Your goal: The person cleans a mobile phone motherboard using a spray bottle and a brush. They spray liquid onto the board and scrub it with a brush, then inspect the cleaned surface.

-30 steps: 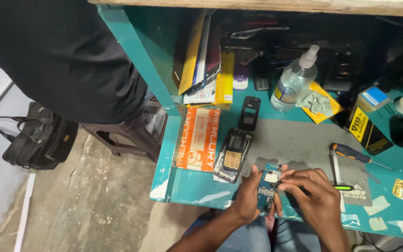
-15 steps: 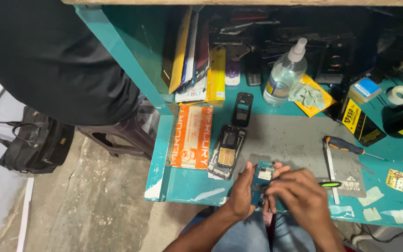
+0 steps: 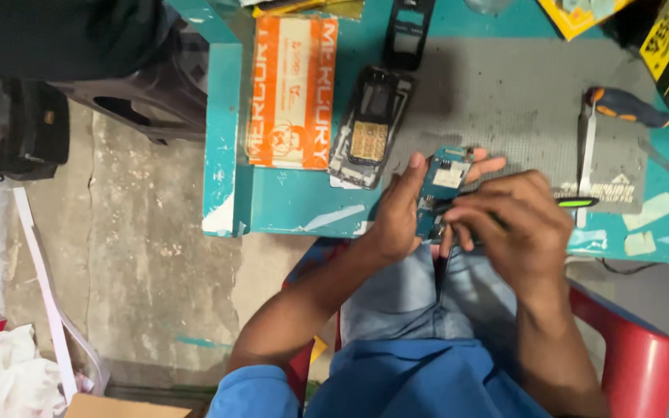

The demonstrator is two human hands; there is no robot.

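- Gripping a small blue circuit board (image 3: pixel 441 190), the left hand (image 3: pixel 396 213) had its thumb along the board's left edge and its fingers behind it, their tips showing past the right edge.
- The right hand (image 3: pixel 516 224) was closed on a thin dark tool (image 3: pixel 439 267), whose upper end met the lower part of the board; the tool's tip was too small to make out.
- The board was held just over the near edge of the teal worktop (image 3: pixel 303 205), above the person's lap, in front of a grey mat (image 3: pixel 505 93).
- An opened phone body (image 3: pixel 369 128) lay on the worktop just to the left of the hands, with a black phone frame (image 3: pixel 408 31) beyond it.
- An orange packet (image 3: pixel 288 93) lay flat further left.
- A screwdriver with a blue and orange handle (image 3: pixel 629 108) and metal tweezers (image 3: pixel 586 147) rested on the mat's right side, apart from the hands.
- A red chair (image 3: pixel 636 356) showed at the lower right.
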